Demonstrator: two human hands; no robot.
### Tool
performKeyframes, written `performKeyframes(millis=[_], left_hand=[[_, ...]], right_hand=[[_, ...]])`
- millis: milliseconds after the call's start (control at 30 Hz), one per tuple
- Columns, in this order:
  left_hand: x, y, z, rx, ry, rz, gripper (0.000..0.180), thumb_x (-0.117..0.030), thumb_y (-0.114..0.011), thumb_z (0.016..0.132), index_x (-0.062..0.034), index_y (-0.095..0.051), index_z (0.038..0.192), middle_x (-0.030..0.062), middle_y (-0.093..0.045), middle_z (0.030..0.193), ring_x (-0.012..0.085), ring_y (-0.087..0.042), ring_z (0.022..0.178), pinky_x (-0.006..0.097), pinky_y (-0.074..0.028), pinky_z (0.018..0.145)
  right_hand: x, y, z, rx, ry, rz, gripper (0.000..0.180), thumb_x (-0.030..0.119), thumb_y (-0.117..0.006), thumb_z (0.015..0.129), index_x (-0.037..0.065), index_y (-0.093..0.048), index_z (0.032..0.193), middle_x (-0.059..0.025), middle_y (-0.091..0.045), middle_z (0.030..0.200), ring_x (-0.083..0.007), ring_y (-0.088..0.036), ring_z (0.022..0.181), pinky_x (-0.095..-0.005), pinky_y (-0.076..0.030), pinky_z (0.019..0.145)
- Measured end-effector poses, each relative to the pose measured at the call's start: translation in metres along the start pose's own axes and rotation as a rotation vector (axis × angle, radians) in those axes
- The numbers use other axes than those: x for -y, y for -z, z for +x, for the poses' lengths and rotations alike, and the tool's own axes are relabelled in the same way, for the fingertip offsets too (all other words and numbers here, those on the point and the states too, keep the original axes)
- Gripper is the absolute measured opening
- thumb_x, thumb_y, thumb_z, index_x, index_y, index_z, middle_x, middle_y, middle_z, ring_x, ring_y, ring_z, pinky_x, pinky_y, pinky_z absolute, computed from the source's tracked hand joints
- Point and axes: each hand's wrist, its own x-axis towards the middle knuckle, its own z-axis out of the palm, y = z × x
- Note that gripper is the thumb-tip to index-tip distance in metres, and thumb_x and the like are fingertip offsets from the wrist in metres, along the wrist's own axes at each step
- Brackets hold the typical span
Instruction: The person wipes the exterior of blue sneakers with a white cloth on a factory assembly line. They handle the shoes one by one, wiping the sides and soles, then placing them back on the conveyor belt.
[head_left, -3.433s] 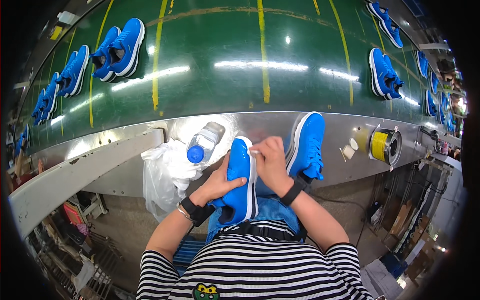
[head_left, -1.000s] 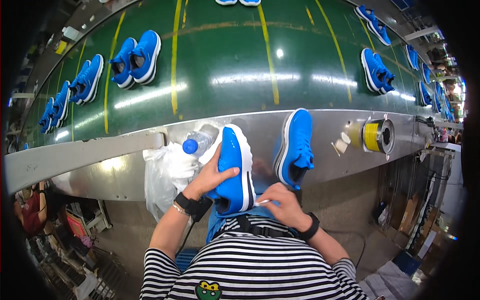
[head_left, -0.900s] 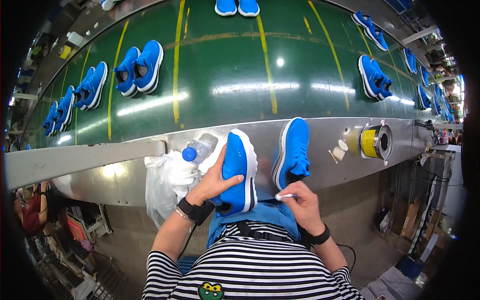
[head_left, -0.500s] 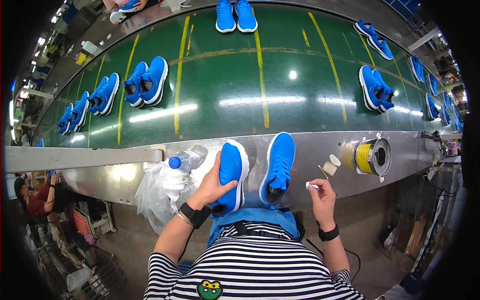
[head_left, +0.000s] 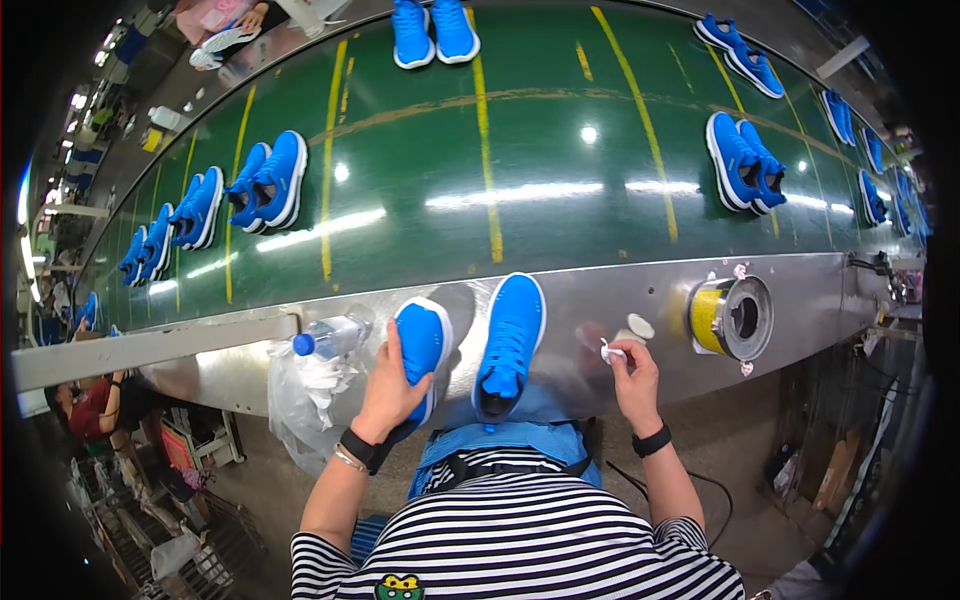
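Observation:
Two bright blue sneakers lie on the steel ledge in front of me. My left hand [head_left: 390, 385] grips the left blue sneaker [head_left: 424, 340], which is turned sole up. The right blue sneaker [head_left: 508, 340] sits upright beside it, laces showing, untouched. My right hand [head_left: 635, 370] is out to the right over the ledge, pinching a small white scrap [head_left: 610, 351] between its fingers. A small round white container [head_left: 637, 328] stands just beyond that hand.
A green conveyor belt [head_left: 560, 170] with yellow lines carries several pairs of blue sneakers [head_left: 738, 160]. A plastic bottle [head_left: 330, 338] and a clear bag [head_left: 305, 390] lie left of my hand. A yellow tape roll in a round holder [head_left: 730, 318] sits at right. Another person [head_left: 90, 405] works at lower left.
My right hand left the sneaker in my left hand and moved right over the ledge, holding the white scrap. The left sneaker came down toward the ledge. The belt's sneaker pairs shifted right.

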Motion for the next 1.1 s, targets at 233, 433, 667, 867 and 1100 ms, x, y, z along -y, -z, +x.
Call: performKeyframes(millis=[233, 433, 667, 867, 1100], left_hand=[[0.010, -0.025, 0.037, 0.093, 0.144, -0.021, 0.099, -0.027, -0.068, 0.071, 0.0064, -0.002, 0.136, 0.0332, -0.046, 0.112, 0.0429, -0.052, 0.100, 0.041, -0.044, 0.085], [0.003, -0.019, 0.051, 0.170, 0.248, -0.201, 0.103, -0.035, -0.069, 0.072, 0.0102, -0.002, 0.135, 0.0321, -0.043, 0.121, 0.0368, -0.049, 0.110, 0.037, -0.041, 0.091], [0.054, -0.001, 0.006, 0.406, 0.266, -0.780, 0.116, -0.034, -0.080, 0.062, 0.0030, -0.001, 0.139, 0.0249, -0.024, 0.138, 0.0296, -0.032, 0.126, 0.039, -0.033, 0.100], [0.065, -0.014, -0.006, 0.490, 0.125, -0.827, 0.103, -0.016, -0.077, 0.065, -0.0047, -0.008, 0.141, 0.0210, -0.032, 0.135, 0.0294, -0.037, 0.122, 0.038, -0.033, 0.100], [0.049, -0.058, -0.011, 0.147, 0.000, -0.778, 0.080, -0.005, -0.061, 0.077, -0.0111, -0.015, 0.141, 0.0203, -0.042, 0.127, 0.0303, -0.044, 0.116, 0.037, -0.036, 0.096]], right_hand=[[-0.026, 0.027, 0.013, -0.218, -0.118, -0.022, 0.009, 0.003, -0.056, 0.081, 0.002, -0.057, 0.090, -0.0050, -0.059, 0.077, -0.0114, -0.054, 0.068, -0.0250, -0.044, 0.065], [-0.045, 0.037, 0.012, -0.382, -0.149, -0.132, 0.011, 0.003, -0.057, 0.080, 0.001, -0.057, 0.091, -0.0072, -0.058, 0.087, -0.0138, -0.056, 0.074, -0.0262, -0.045, 0.068], [-0.030, 0.039, 0.010, -0.412, 0.118, -0.486, 0.054, 0.007, -0.064, 0.074, 0.000, -0.040, 0.123, -0.0194, -0.040, 0.122, -0.0322, -0.039, 0.115, -0.0396, -0.031, 0.097], [0.018, -0.045, -0.042, 0.569, -0.263, 0.112, 0.092, 0.031, -0.080, 0.063, 0.000, -0.029, 0.133, -0.0190, -0.041, 0.127, -0.0274, -0.043, 0.116, -0.0361, -0.040, 0.092], [-0.023, -0.123, -0.053, 0.320, 0.068, 0.094, 0.072, 0.012, -0.064, 0.075, 0.003, -0.026, 0.135, -0.0199, -0.042, 0.124, -0.0305, -0.044, 0.113, -0.0358, -0.035, 0.096]])
